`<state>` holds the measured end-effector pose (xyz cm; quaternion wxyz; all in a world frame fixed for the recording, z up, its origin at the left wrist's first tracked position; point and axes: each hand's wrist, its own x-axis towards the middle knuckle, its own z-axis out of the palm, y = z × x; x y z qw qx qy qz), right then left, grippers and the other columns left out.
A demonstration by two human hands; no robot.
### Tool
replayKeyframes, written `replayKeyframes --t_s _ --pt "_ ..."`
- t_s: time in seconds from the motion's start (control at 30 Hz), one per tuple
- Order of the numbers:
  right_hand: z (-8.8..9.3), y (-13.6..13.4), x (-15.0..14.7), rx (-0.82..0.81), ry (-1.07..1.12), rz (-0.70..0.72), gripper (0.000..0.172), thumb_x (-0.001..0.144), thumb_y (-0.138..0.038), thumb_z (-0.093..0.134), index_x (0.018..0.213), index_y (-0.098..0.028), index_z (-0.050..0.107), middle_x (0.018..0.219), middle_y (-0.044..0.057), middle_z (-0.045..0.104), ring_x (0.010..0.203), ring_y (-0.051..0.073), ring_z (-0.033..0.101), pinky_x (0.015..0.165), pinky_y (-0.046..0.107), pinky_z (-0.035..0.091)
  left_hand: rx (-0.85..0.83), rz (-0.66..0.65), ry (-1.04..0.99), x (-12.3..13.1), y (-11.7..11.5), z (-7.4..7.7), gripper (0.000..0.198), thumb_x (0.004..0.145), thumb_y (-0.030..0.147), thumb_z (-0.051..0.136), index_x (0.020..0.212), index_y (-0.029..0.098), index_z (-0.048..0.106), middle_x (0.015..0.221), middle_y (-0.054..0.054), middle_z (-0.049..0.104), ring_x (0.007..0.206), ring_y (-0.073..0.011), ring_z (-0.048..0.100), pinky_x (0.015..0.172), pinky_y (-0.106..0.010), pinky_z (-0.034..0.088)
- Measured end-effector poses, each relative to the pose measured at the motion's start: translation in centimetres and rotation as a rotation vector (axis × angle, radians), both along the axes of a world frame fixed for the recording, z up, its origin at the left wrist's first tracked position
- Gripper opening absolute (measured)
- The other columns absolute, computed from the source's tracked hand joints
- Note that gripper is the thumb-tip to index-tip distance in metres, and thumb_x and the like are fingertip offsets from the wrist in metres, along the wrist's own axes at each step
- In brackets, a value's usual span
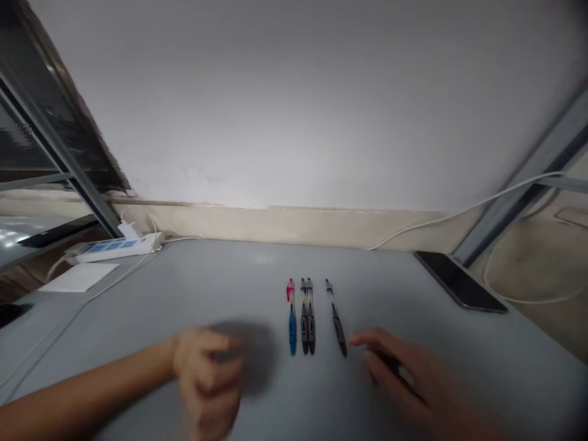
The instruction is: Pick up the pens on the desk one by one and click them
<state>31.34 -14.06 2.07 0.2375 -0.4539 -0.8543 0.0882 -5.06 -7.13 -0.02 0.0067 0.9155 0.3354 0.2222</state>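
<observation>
Four slim plastic click pens lie side by side on the flat grey table (413, 318), tips toward the person. The lone black pen (336, 318) on the right lies a little apart from the two black pens (307, 316) lying together and the red-and-blue pen (291, 318). The right hand (404, 373) rests open, fingertips just beside the lone pen. The left hand (206, 380) is blurred — loosely curled, holding nothing visible. A dark phone (459, 282) lies far right — a white power strip (114, 247) far left.

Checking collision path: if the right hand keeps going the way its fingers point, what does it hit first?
Probably the lone black pen: the right hand points up-left, fingertips almost at its lower end. Beyond lie three more pens.
</observation>
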Motion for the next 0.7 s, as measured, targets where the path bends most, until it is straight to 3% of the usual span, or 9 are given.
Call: replayKeyframes --t_s 0.03,0.1,0.17,0.23,0.3,0.37,0.43,0.53,0.7 --pt "-0.2 0.4 0.2 0.065 -0.048 0.024 0.027 0.105 -0.012 0.041 0.116 -0.020 0.065 0.072 0.000 0.076 0.055 0.018 0.075 0.052 0.025 0.061 0.007 -0.092 -0.025 -0.1 1.4 0.5 0.008 0.084 0.037 0.073 0.078 0.034 0.068 0.070 0.002 0.067 0.068 -0.0210 0.065 0.053 -0.030 0.058" --pt "-0.8 1.0 0.4 0.155 -0.110 0.057 0.036 0.098 -0.003 0.042 0.120 -0.017 0.066 0.095 0.010 0.082 0.077 0.025 0.081 0.065 0.036 0.067 0.012 -0.146 -0.074 0.1 3.2 1.3 0.010 0.087 0.030 0.062 0.077 0.027 0.062 0.076 -0.002 0.067 0.072 -0.0204 0.064 0.062 -0.033 0.059" --pt "-1.6 1.6 0.3 0.254 -0.186 0.103 0.055 0.087 0.009 0.041 0.128 -0.016 0.067 0.116 0.016 0.081 0.099 0.032 0.081 0.070 0.042 0.069 0.008 -0.105 -0.144 1.1 3.3 1.7 0.008 0.089 0.017 0.053 0.090 0.022 0.059 0.092 -0.009 0.068 0.079 -0.0207 0.063 0.066 -0.034 0.057" --pt "-2.3 2.0 0.2 0.345 -0.256 0.153 0.064 0.081 0.015 0.044 0.128 -0.019 0.069 0.123 0.015 0.080 0.103 0.034 0.080 0.068 0.041 0.069 -0.054 -0.047 -0.209 2.9 2.0 1.9 0.018 0.088 0.009 0.048 0.100 0.021 0.052 0.096 -0.008 0.063 0.081 -0.0187 0.062 0.066 -0.030 0.055" --pt "-2.8 2.4 0.1 0.428 -0.295 0.189 0.055 0.083 0.015 0.049 0.119 -0.019 0.074 0.119 0.014 0.082 0.100 0.033 0.080 0.069 0.041 0.069 -0.176 -0.014 -0.281 5.0 -0.1 1.9 0.020 0.088 0.006 0.043 0.100 0.022 0.046 0.088 -0.003 0.059 0.075 -0.0151 0.059 0.061 -0.024 0.053" --pt "-2.9 2.7 0.1 0.508 -0.305 0.210 0.040 0.090 0.010 0.052 0.105 -0.017 0.077 0.109 0.013 0.084 0.093 0.031 0.080 0.072 0.040 0.067 -0.539 -0.011 -0.516 6.8 -2.1 1.9 0.014 0.087 0.010 0.044 0.090 0.024 0.042 0.082 0.001 0.052 0.071 -0.0145 0.054 0.059 -0.023 0.048" --pt "-2.7 2.8 0.1 0.575 -0.304 0.230 0.037 0.096 0.007 0.048 0.095 -0.016 0.077 0.099 0.010 0.085 0.088 0.028 0.079 0.073 0.038 0.065 -0.752 -0.038 -0.638 7.9 -3.7 1.8 0.011 0.086 0.015 0.050 0.086 0.023 0.043 0.078 0.003 0.048 0.069 -0.0142 0.048 0.061 -0.025 0.044" --pt "-2.2 2.9 0.0 0.648 -0.303 0.242 0.044 0.104 0.002 0.040 0.088 -0.016 0.077 0.094 0.009 0.085 0.084 0.027 0.076 0.072 0.039 0.061 -0.920 -0.094 -0.702 8.4 -4.9 1.3 0.012 0.085 0.018 0.057 0.086 0.023 0.046 0.076 0.003 0.047 0.068 -0.0138 0.044 0.062 -0.026 0.038" --pt "-1.6 2.6 -0.4 0.669 -0.305 0.242 0.050 0.107 0.000 0.031 0.092 -0.017 0.076 0.093 0.009 0.085 0.082 0.027 0.075 0.070 0.040 0.057 -1.083 -0.139 -0.783 8.2 -5.3 0.2 0.015 0.088 0.020 0.062 0.090 0.022 0.047 0.076 0.004 0.045 0.065 -0.0131 0.040 0.059 -0.027 0.030"
